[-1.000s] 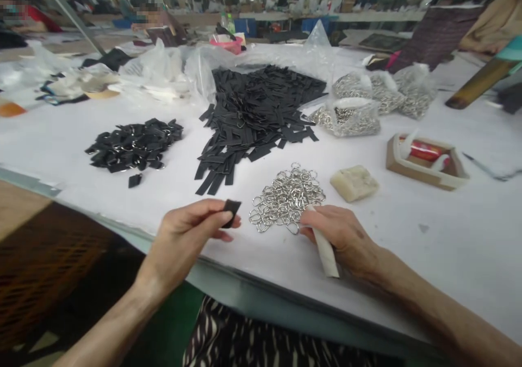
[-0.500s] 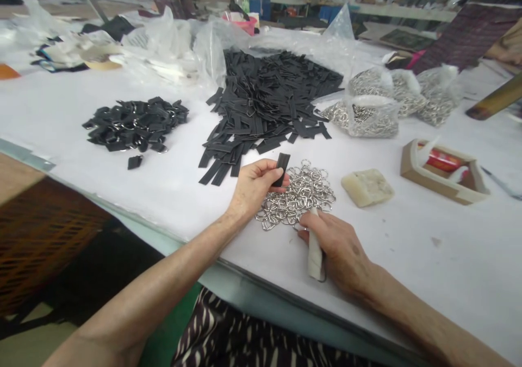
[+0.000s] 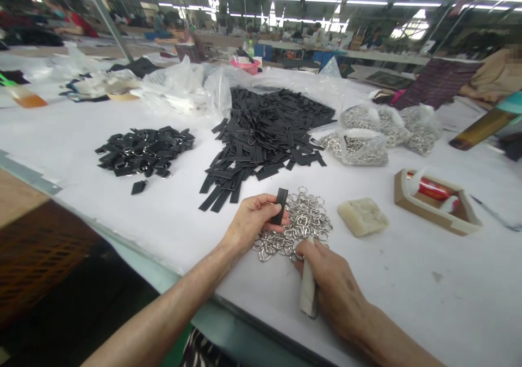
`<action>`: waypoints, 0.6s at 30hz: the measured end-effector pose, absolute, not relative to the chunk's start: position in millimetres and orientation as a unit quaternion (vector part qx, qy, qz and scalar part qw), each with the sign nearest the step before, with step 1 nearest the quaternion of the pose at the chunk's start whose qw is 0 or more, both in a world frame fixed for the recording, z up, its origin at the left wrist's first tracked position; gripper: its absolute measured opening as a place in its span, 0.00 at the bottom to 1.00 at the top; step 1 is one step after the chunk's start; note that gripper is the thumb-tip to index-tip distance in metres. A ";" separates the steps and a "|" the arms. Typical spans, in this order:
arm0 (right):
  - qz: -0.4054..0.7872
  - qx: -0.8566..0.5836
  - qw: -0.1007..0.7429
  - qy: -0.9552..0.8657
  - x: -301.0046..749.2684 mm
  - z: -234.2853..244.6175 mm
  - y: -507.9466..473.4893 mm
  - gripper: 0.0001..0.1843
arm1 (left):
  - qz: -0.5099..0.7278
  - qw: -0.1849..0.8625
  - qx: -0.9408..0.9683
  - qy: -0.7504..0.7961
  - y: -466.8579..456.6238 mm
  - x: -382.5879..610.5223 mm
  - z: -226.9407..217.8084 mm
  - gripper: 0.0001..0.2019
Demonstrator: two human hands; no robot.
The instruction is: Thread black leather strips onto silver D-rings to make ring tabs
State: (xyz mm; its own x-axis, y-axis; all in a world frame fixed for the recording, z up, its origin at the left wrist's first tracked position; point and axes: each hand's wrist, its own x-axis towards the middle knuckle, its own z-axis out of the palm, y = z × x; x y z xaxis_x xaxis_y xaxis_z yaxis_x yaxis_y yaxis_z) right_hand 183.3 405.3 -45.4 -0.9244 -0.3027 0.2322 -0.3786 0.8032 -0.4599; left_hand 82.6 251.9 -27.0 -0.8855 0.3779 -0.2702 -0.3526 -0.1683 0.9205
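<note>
A short black strap (image 3: 280, 204) stands upright, pinched between the thumb and fingers of my left hand (image 3: 253, 218). Just beyond and beside those fingers lies a loose heap of silver metal rings (image 3: 309, 217). At the heap's near edge, my right hand (image 3: 331, 280) is closed around a handle wrapped in whitish material (image 3: 308, 293); the tool's working end is not visible. Its thumb and forefinger touch the rings, and I cannot tell whether one is pinched. A big pile of black straps (image 3: 273, 133) spreads behind. To the left sit folded black straps with rings (image 3: 144, 149).
Right of the rings are a yellowish wax-like block (image 3: 362, 217) and a cardboard tray (image 3: 444, 220) with a red tube. Clear bags of rings (image 3: 359, 147) stand behind them. Plastic bags (image 3: 183, 87) lie at the back left. Other people sit at far tables.
The head view has tilted up, showing more of the room and placing the table lower. Both hands keep nearly the same places, still holding the strap and the wrapped handle.
</note>
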 end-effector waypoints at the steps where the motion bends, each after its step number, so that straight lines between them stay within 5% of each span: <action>1: 0.264 0.175 0.065 -0.946 183.1 -45.0 405.0 0.08 | 0.762 0.241 0.011 0.601 252.1 82.7 -27.0 0.02; 18: 0.281 0.144 0.065 -0.947 183.1 -43.3 410.7 0.07 | 0.752 0.241 0.026 0.613 258.4 81.7 -27.6 0.03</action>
State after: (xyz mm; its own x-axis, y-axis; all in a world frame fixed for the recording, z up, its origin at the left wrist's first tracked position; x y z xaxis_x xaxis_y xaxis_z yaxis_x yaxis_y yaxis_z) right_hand 183.1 410.7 -43.3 -0.9503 -0.2356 0.2034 -0.3085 0.8004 -0.5140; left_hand 81.7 258.4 -27.6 -0.8829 0.3938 -0.2557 -0.3297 -0.1320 0.9348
